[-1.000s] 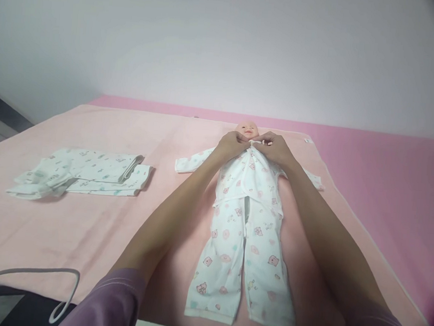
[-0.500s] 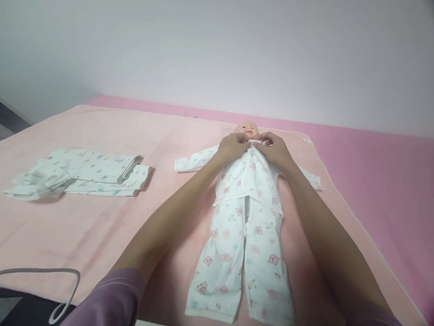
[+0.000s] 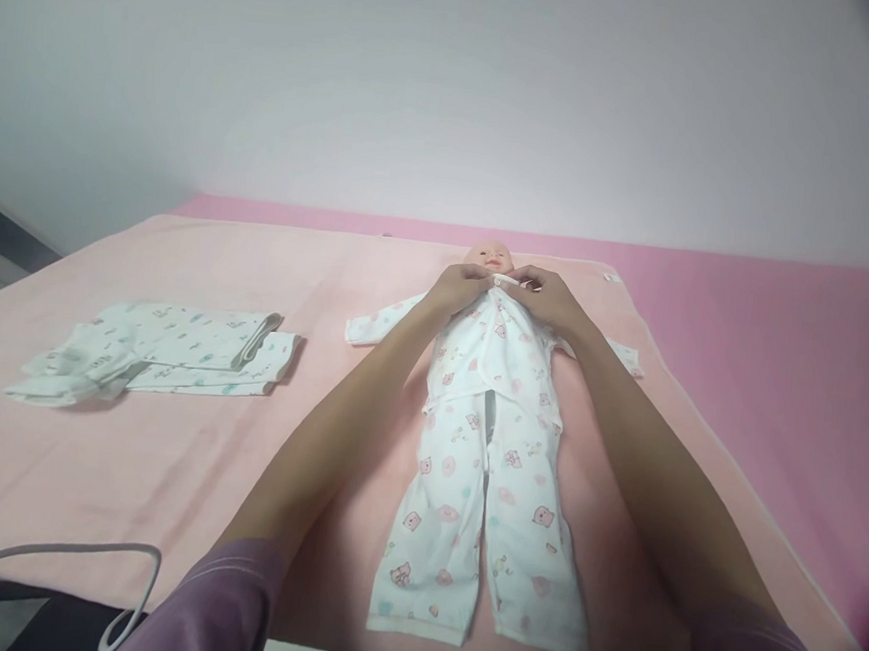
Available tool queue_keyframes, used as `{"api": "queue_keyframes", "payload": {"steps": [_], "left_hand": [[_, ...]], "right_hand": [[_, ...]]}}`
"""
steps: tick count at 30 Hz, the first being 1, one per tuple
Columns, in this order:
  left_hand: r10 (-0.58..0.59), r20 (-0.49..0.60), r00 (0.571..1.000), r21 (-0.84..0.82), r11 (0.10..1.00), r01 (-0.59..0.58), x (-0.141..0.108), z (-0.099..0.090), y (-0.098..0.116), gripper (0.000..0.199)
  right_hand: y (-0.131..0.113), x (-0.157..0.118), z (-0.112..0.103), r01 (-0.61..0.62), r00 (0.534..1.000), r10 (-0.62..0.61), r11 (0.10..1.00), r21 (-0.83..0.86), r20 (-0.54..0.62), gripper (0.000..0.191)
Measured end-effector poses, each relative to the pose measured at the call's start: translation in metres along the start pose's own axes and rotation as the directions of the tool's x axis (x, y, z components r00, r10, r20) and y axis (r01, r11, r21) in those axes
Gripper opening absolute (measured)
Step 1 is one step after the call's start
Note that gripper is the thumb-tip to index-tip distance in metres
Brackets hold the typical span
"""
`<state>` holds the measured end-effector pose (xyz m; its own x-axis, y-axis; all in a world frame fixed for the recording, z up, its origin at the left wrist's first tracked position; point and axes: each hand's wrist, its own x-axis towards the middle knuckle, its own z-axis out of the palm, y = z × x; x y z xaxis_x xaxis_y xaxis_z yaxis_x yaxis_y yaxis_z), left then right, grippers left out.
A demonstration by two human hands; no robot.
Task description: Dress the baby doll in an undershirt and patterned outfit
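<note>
A baby doll (image 3: 491, 257) lies on its back, its head at the far end, dressed in a white printed top (image 3: 488, 355) and matching trousers (image 3: 445, 527). At the top's collar, just below the doll's chin, my left hand (image 3: 461, 290) pinches the fabric from the left. My right hand (image 3: 546, 296) pinches the same collar from the right, its fingers bent. The two hands are close together, a small part of the neckline showing between them. The doll's sleeves stretch out to both sides, partly behind my forearms.
Folded white printed clothes (image 3: 184, 341) lie on the pink cloth (image 3: 239, 511) at the left. A white cable (image 3: 63, 544) loops over the near left edge. Behind the table stands a pale wall (image 3: 453, 96).
The view has shifted very slightly. Both hands stay at the collar, with the left fingers moved a little and the neckline between them showing slightly more.
</note>
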<state>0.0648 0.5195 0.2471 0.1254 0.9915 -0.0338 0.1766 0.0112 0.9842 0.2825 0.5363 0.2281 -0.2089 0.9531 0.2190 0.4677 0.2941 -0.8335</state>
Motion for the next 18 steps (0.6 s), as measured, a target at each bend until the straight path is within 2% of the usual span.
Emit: {"api": "queue_keyframes", "payload": {"steps": [5,9,12,18], "left_hand": [[-0.054,0.001,0.999,0.008,0.999,0.054,0.0,-0.002,0.005,0.012],[-0.087,0.008,0.996,0.026,0.996,0.087,-0.002,-0.004,0.007,0.015],[-0.063,0.013,0.998,0.013,0.998,0.063,0.0,-0.004,0.004,0.016],[-0.019,-0.035,0.999,-0.027,0.999,0.018,0.0,-0.001,0.002,0.016]], "right_hand": [[0.002,0.002,-0.001,0.036,0.999,-0.037,0.999,0.026,0.037,0.05],[-0.006,-0.003,0.001,-0.012,1.0,0.012,0.997,0.081,0.006,0.056],[-0.011,-0.006,0.003,-0.05,0.999,0.051,0.995,0.083,-0.01,0.056],[-0.006,-0.001,0.004,-0.001,1.0,0.001,1.0,0.019,-0.008,0.049]]}}
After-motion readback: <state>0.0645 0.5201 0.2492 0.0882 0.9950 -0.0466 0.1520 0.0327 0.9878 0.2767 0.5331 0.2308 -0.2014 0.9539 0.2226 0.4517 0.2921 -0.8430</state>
